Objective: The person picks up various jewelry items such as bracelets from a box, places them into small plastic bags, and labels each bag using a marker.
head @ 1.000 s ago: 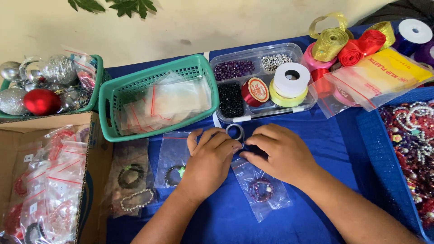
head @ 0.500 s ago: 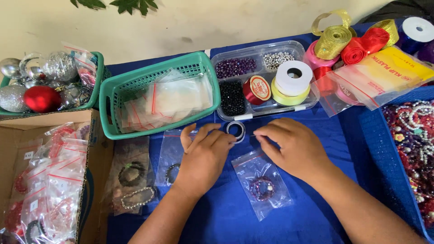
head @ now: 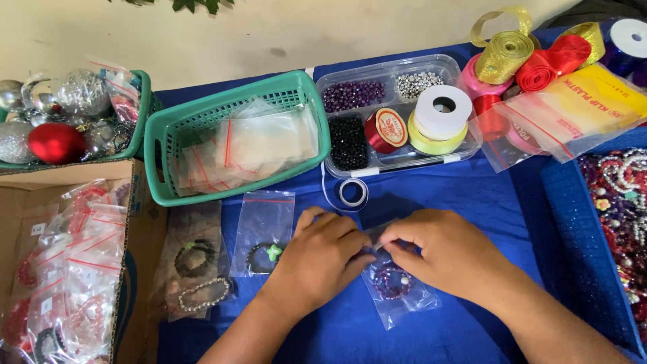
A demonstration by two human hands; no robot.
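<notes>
Your left hand and right hand meet over the blue cloth, fingertips together at the top edge of a small clear zip bag. Both hands are curled and pinching that edge; the exact grip under the knuckles is hidden. Inside the bag, a purple bead bracelet lies flat.

The bag lies just below and between your fingers, its long axis running away from the pinched edge toward you, tilted slightly to your right. The body of the bag sits more under your right hand, so that hand is nearer to it.

Just beyond your fingers: a small roll of clear tape on the cloth. To your left, a bagged dark bracelet with a green charm, touching your left hand's side. Further back, a green basket of empty bags and a clear bead organizer.
</notes>
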